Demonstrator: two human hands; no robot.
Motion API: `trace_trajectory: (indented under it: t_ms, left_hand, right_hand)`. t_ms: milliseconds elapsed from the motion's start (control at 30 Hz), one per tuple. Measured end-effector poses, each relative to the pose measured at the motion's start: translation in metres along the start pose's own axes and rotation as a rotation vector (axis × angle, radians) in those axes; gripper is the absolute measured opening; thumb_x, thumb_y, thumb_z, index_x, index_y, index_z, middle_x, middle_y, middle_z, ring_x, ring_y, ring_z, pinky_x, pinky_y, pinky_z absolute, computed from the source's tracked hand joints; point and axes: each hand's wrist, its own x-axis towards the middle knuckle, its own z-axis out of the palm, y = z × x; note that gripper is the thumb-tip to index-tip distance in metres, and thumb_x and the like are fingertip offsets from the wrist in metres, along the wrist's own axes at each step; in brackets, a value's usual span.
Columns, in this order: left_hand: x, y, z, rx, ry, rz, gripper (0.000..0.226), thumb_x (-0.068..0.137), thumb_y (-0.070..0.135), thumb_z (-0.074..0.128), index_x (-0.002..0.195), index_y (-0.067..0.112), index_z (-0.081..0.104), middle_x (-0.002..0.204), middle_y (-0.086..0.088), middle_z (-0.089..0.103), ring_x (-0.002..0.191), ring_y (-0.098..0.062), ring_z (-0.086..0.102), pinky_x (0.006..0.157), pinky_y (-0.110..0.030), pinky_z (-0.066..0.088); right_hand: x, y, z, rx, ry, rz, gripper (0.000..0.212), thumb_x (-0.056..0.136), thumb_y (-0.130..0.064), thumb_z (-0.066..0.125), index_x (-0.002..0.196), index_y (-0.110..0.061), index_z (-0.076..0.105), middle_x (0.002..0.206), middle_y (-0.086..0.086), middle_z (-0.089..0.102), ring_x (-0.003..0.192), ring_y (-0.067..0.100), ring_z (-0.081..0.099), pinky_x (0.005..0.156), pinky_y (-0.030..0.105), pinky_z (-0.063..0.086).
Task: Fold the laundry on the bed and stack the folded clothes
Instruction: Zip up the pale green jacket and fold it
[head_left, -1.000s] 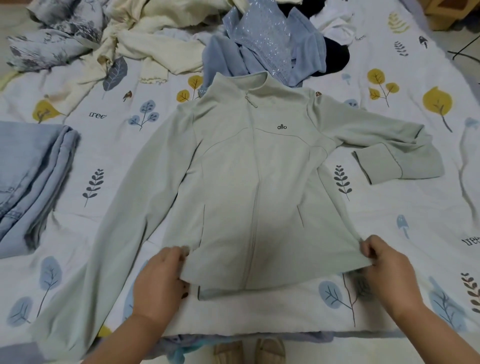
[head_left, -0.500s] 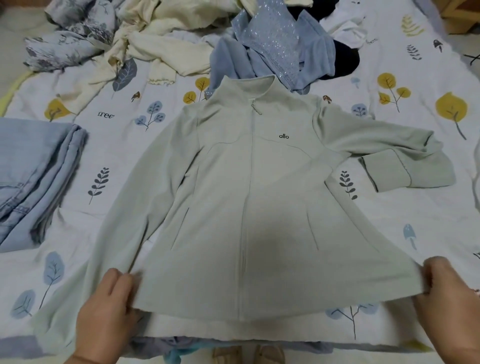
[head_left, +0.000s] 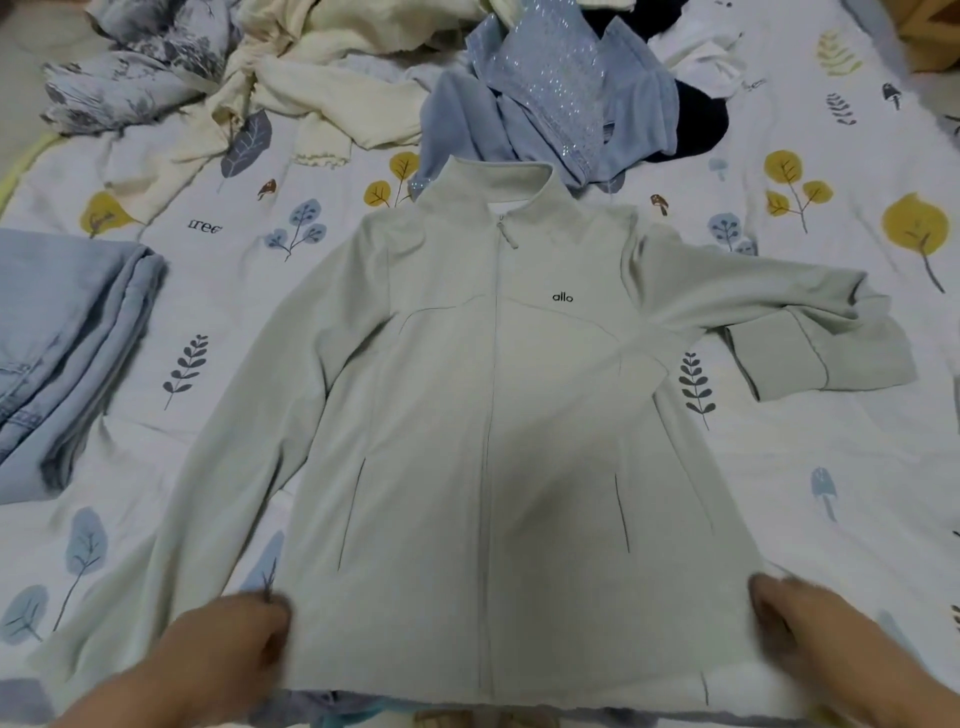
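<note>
While the pale green jacket (head_left: 483, 415) lies front-up on the bedsheet (head_left: 831, 467), left hand (head_left: 228, 654) and right hand (head_left: 826, 639) each pinch a hem corner.

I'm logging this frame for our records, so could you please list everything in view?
zip jacket: one, pale green, spread flat at the centre of the bed, front up
folded jeans: one stack, light blue, left edge
cream garments: a heap, far left of centre
blue garments: a heap, beyond the collar
dark garment: one, navy or black, behind the blue heap
bedsheet: one, white with leaf print
left hand: grips the hem's left corner
right hand: grips the hem's right corner
</note>
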Motion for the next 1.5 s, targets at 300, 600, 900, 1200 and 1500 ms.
trace_trajectory:
  t_ms: [300, 600, 900, 1200, 1500]
  left_hand:
    - [0.100, 0.037, -0.104, -0.750, 0.609, -0.405, 0.045, 0.090, 0.044, 0.052, 0.078, 0.001, 0.057, 0.078, -0.014, 0.059, 0.080, -0.033, 0.056, 0.066, -0.033, 0.036]
    - [0.147, 0.021, -0.126, -0.865, 1.129, -0.517, 0.025, 0.095, 0.019, 0.048, 0.077, 0.003, 0.044, 0.082, -0.028, 0.056, 0.084, -0.043, 0.053, 0.066, -0.036, 0.027]
    - [0.152, 0.003, -0.172, -0.756, 1.304, -0.374, 0.050, 0.085, 0.034, 0.060, 0.123, 0.006, 0.044, 0.123, -0.019, 0.046, 0.095, -0.036, 0.055, 0.076, -0.040, 0.038]
    - [0.202, -0.021, -0.223, -0.353, 0.793, -0.302, 0.021, 0.086, 0.026, 0.061, 0.090, 0.005, 0.060, 0.100, -0.016, 0.065, 0.094, -0.033, 0.055, 0.070, -0.031, 0.036]
    - [0.206, -0.017, -0.249, -0.444, 1.084, -0.554, 0.031, 0.090, 0.012, 0.048, 0.120, 0.003, 0.046, 0.125, -0.028, 0.041, 0.104, -0.045, 0.047, 0.083, -0.048, 0.038]
  right_hand:
    - [0.089, -0.065, -0.081, 0.624, 0.535, 0.137, 0.028, 0.094, -0.026, 0.047, 0.112, -0.005, 0.054, 0.109, 0.017, 0.061, 0.099, 0.032, 0.054, 0.078, 0.034, 0.036]
    - [0.171, -0.085, -0.120, 0.745, 0.758, 0.270, 0.035, 0.096, -0.025, 0.047, 0.113, 0.005, 0.055, 0.116, 0.029, 0.058, 0.109, 0.041, 0.052, 0.088, 0.040, 0.038]
    - [0.173, -0.093, -0.166, 0.600, 1.130, 0.100, 0.054, 0.084, -0.014, 0.058, 0.133, -0.004, 0.038, 0.132, 0.021, 0.039, 0.121, 0.036, 0.040, 0.098, 0.044, 0.036]
    - [0.252, -0.109, -0.214, 0.088, 0.577, 0.020, 0.061, 0.091, -0.033, 0.057, 0.140, -0.011, 0.029, 0.128, 0.020, 0.047, 0.111, 0.039, 0.052, 0.088, 0.043, 0.042]
    - [0.255, -0.129, -0.247, 0.396, 0.878, 0.140, 0.038, 0.093, -0.011, 0.047, 0.128, -0.001, 0.036, 0.137, 0.025, 0.029, 0.112, 0.048, 0.045, 0.090, 0.047, 0.037]
